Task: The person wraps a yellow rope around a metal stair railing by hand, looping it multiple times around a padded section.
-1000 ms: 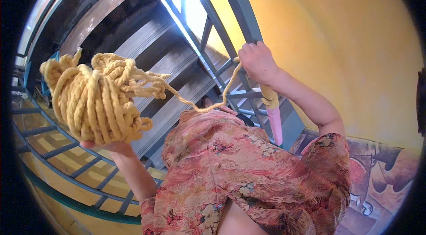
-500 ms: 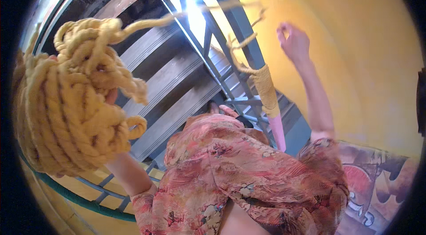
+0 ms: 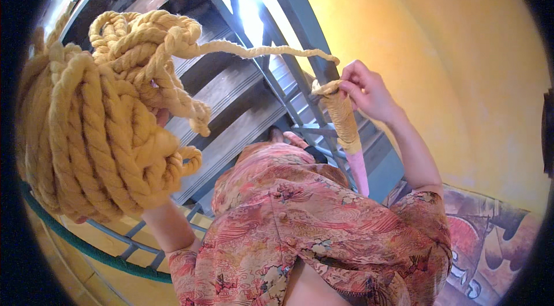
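Yellow wall is filling 1 to 4 o'clock; dark steps are curving through 10. Blue-grey railing is slanting from 12 down toward 4. Yellow rope bundle is taking up 9 o'clock, thick coils bulging out to the edge of view. My left grip is holding it; coils are hiding most of my fingers, only bits of skin showing through. Loose strand is running from the bundle's top toward 1 o'clock and crossing the railing's face. My right grip is sitting at 2 o'clock, thumb and fingers pinching rope right at the top of the wrapped section. Tight yellow turns are hugging the railing there, at 3. Pink cover is continuing below, toward 4. Green-wrapped rail is bending through 8. My floral garment is covering 6.
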`<action>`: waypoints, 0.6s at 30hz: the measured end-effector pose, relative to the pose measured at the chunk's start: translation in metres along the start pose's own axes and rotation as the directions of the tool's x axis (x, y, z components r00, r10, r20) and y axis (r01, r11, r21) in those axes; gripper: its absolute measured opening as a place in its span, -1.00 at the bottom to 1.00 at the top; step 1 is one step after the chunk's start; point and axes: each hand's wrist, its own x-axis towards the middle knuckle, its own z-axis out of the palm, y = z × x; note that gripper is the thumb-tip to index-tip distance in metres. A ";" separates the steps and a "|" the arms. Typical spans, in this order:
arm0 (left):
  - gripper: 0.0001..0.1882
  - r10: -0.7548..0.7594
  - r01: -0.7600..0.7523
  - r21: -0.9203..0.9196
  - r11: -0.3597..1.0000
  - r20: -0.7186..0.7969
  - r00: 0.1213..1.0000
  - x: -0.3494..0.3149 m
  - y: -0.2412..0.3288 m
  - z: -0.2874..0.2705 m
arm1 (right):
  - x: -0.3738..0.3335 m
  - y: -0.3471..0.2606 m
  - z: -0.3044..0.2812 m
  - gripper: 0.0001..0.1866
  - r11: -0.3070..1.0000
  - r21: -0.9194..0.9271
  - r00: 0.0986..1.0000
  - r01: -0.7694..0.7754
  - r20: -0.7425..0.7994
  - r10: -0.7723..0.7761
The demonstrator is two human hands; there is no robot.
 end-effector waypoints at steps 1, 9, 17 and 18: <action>0.08 0.005 -0.006 -0.008 1.000 -0.003 1.000 -0.001 0.002 -0.001 | 0.001 0.001 -0.007 -0.86 1.000 0.001 1.000 0.000 0.002 0.000; 0.09 0.041 -0.041 -0.010 0.999 0.021 0.999 0.012 0.003 0.014 | 0.007 0.018 -0.013 -0.77 0.567 -0.679 0.849 0.467 0.164 -0.502; 0.09 0.150 -0.149 -0.021 0.989 0.100 0.984 0.060 0.021 0.069 | 0.075 0.002 -0.012 -0.77 0.804 -0.378 0.719 0.459 -0.374 -0.586; 0.10 0.183 -0.183 -0.011 0.983 0.109 0.977 0.064 0.032 0.077 | 0.078 -0.008 -0.014 -0.77 0.799 -0.370 0.714 0.475 -0.369 -0.595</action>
